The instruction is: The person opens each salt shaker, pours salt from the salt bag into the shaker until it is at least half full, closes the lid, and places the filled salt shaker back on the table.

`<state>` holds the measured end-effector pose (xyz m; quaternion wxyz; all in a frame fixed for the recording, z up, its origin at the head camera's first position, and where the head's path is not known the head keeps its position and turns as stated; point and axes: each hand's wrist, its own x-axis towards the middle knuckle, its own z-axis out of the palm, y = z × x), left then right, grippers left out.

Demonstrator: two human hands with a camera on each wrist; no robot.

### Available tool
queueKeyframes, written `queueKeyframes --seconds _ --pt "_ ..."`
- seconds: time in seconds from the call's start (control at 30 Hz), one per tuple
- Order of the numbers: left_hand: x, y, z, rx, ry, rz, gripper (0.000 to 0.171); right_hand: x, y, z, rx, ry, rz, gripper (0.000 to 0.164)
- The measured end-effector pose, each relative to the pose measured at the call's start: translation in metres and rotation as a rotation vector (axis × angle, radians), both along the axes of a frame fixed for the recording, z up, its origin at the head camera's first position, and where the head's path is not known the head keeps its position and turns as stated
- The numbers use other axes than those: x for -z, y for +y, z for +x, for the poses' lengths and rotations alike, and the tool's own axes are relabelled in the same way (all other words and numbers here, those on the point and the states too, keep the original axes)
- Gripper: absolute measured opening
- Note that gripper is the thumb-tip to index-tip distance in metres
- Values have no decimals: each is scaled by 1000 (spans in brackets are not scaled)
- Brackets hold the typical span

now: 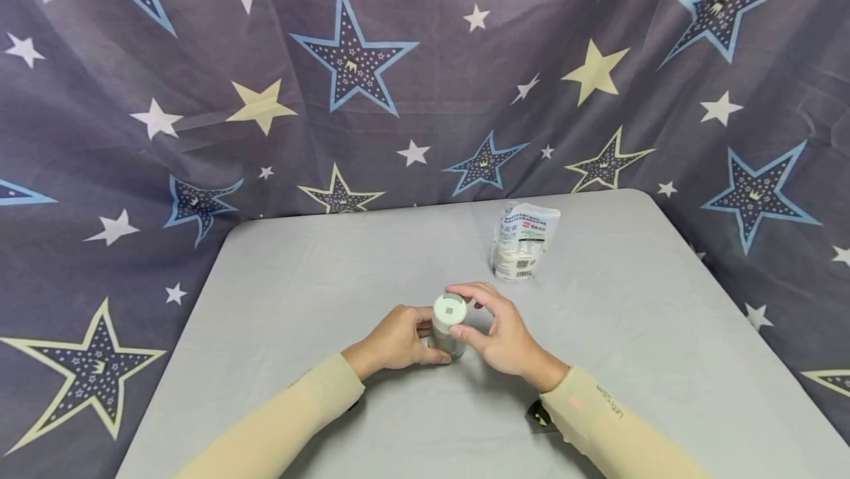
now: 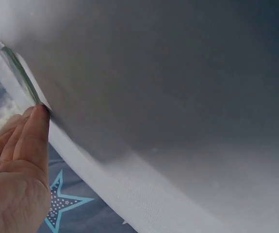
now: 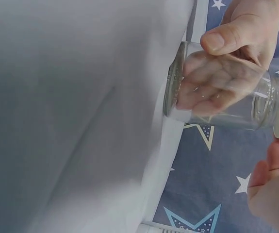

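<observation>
- My head view is evenly and softly lit and sharp throughout; the hands cast only faint shadows on the grey table (image 1: 319, 272).
- The star curtain (image 1: 412, 80) bows outward toward the frame edges, a wide-lens distortion.
- My left wrist view is mostly blurred grey, shading darker toward the top right.
- In my right wrist view the glass jar (image 3: 217, 92) shows soft reflections; the near surface is out of focus.

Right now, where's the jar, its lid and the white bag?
jar (image 3: 226, 97), right wrist view, on its clear glass side.
lid (image 1: 449, 309), head view, on its flat white top.
white bag (image 1: 520, 243), head view, on its printed front.
</observation>
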<state>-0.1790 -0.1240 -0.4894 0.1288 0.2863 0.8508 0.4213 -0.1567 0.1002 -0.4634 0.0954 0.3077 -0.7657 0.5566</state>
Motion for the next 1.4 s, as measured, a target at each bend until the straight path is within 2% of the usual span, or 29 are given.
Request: queueKeyframes --seconds 0.23,0.8,0.97,1.17,1.27,1.4 --pt "2 -1 0 -10 0 -4 50 -3 2 2 21 18 -19 56" --pt "4 -1 3 -30 24 -17 58 -2 18 1 12 -41 -27 56" --pt "3 -1 5 -34 25 -24 63 -1 23 2 17 -43 -19 56" --pt "2 -2 7 -38 18 -25 72 -2 26 5 10 1 -15 57" --pt "3 -4 8 -33 0 -8 75 -2 27 6 15 21 -13 57" --pt "3 -7 9 -30 -23 20 81 -2 31 6 12 1 -2 56"
